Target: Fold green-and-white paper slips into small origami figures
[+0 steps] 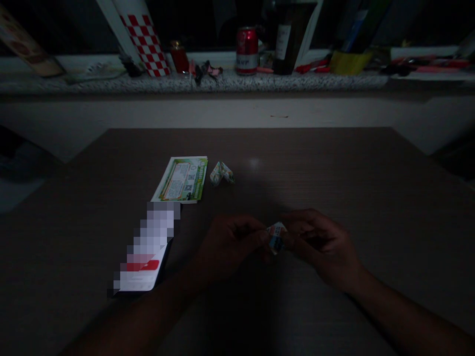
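Both of my hands meet over the middle of a dark wooden table (334, 163). My left hand (232, 244) and my right hand (321, 244) pinch a small folded piece of printed paper (276, 236) between their fingertips, just above the tabletop. A finished small folded paper shape (221, 173) lies farther back on the table. Beside it sits a stack of green printed leaflets (182, 179).
A lit phone (146, 254) lies to the left of my left hand. Behind the table runs a stone windowsill (193, 83) with a red can (247, 50), a dark bottle (287, 37), a red-and-white checkered box (145, 37) and other clutter.
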